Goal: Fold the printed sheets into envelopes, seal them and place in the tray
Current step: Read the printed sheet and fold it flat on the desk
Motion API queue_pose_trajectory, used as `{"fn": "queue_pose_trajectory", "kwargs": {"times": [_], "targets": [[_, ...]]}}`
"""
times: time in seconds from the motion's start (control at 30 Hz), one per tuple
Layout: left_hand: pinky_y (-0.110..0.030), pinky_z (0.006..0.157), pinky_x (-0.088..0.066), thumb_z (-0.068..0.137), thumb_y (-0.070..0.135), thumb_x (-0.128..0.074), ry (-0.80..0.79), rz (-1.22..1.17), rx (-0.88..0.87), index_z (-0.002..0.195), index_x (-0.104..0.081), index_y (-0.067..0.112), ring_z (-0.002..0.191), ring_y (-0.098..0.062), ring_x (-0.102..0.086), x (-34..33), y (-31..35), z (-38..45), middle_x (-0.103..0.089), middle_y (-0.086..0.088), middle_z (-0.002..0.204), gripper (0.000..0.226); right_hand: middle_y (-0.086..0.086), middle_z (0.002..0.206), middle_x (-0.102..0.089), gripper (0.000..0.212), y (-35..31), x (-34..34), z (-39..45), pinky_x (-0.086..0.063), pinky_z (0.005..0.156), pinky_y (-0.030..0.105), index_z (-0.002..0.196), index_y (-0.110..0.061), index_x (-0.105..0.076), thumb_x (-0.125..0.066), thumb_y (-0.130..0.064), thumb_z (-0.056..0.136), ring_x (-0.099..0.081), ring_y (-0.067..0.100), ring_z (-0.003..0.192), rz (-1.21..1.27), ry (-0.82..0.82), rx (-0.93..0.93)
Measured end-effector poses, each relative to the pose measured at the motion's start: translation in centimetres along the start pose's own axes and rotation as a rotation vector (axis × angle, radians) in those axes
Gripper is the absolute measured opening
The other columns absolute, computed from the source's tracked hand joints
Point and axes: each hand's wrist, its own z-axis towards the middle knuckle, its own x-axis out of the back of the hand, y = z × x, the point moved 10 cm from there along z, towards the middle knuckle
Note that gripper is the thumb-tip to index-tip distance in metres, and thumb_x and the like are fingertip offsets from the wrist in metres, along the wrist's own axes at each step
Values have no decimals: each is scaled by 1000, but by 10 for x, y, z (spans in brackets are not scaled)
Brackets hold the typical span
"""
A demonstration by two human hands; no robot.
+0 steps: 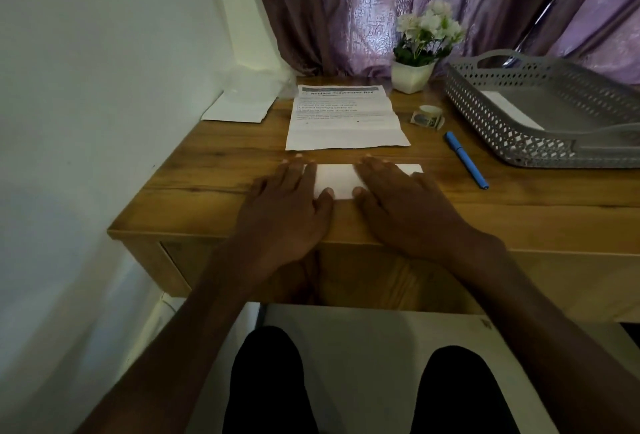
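A folded white sheet (337, 181) lies on the wooden desk (214, 170) near its front edge. My left hand (287, 206) presses flat on its left end with straight fingers. My right hand (403, 205) presses flat on its right part, and the sheet's right corner shows beyond the fingers. Behind it lies a printed sheet (346, 120) with fold creases, text side up. A grey perforated tray (540, 111) stands at the right with a white envelope (512, 109) inside. White envelopes (239, 107) lie at the back left.
A roll of stickers (427, 115) and a blue pen (467, 160) lie between the printed sheet and the tray. A white pot of flowers (414, 75) stands at the back before a purple curtain. A white wall runs along the left.
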Motion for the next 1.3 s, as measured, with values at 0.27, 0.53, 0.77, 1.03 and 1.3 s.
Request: {"fn": "queue_pose_trajectory", "kwargs": {"times": [0.27,0.53,0.77,1.03,1.3], "targets": [[-53,128,-7,104,65,-15,93,-76,189,164,-14,19,160,-26,-11,8,-20,-14,-14,-4,173,75,7,171,-14,65,34,11,-21,-13,127,48,162,-13,-17,-26,-47,107,-12,23,158,62,169,-273],[-55,127,-16,104,55,-47,-13,-109,-54,160,-29,29,155,-25,-27,18,1,24,-27,3,170,64,10,146,-49,56,37,31,-32,-43,109,44,145,-12,-45,-57,-44,100,-47,28,134,227,396,-284],[-54,114,-39,91,50,-73,-72,-121,-78,147,-48,31,130,-24,-51,33,7,35,-49,2,144,64,6,134,-55,56,43,34,-33,-50,97,42,135,-15,-55,-67,-48,92,-53,25,123,245,497,-287],[-54,117,-30,91,67,-61,-66,45,-64,149,-46,25,142,-28,-40,27,16,32,-41,-3,154,73,4,128,-58,49,43,38,-31,-52,95,39,131,-15,-60,-68,-44,92,-55,21,117,219,545,-267],[-51,108,-42,83,70,-69,-148,77,-52,146,-46,20,136,-29,-43,30,19,42,-41,-9,150,83,3,129,-58,48,45,37,-33,-52,92,38,130,-16,-62,-70,-44,91,-57,20,116,227,559,-279]]}}
